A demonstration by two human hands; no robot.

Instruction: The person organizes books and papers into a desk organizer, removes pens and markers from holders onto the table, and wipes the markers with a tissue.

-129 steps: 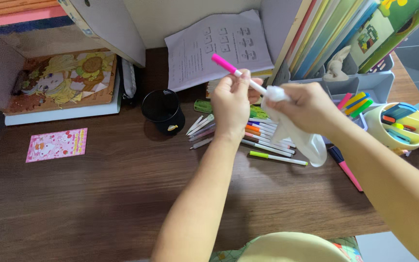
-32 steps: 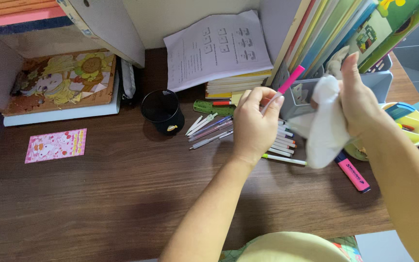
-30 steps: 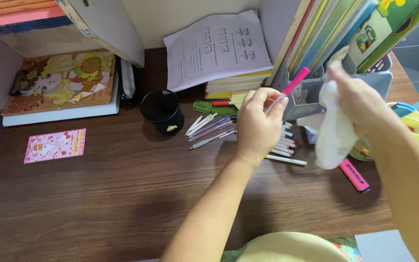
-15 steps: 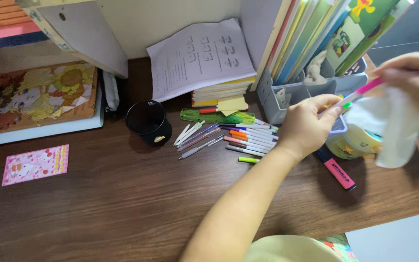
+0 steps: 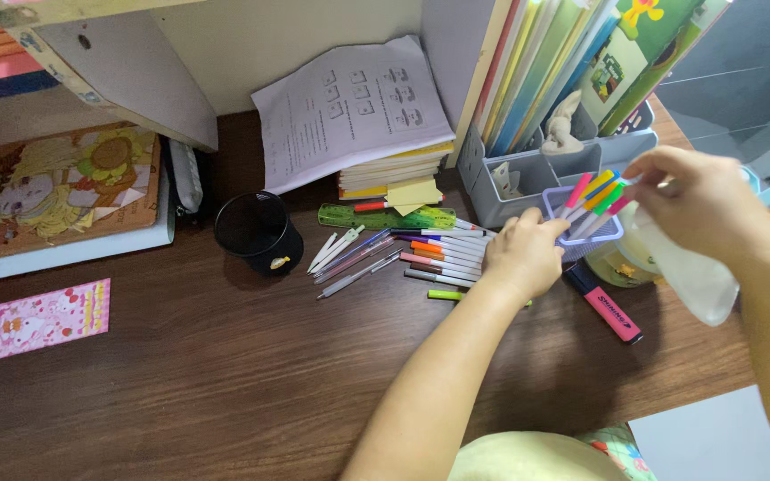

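While your left hand (image 5: 523,258) rests curled over the loose markers (image 5: 443,251), pinching nothing, your right hand (image 5: 701,200) clutches a white cloth (image 5: 688,276), fingertips at the purple marker cup (image 5: 585,233).

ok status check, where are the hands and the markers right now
Left hand down on the row of loose markers. Right hand holds white cloth, fingers at capped markers in lilac basket. Nothing in the way.

Dark wooden desk (image 5: 180,383) with scattered markers (image 5: 443,254), black cup (image 5: 258,232), pink card (image 5: 46,318)

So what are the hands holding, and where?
The right hand holds a white cloth bunched at its top end. The left hand rests on the markers; a grip cannot be told.
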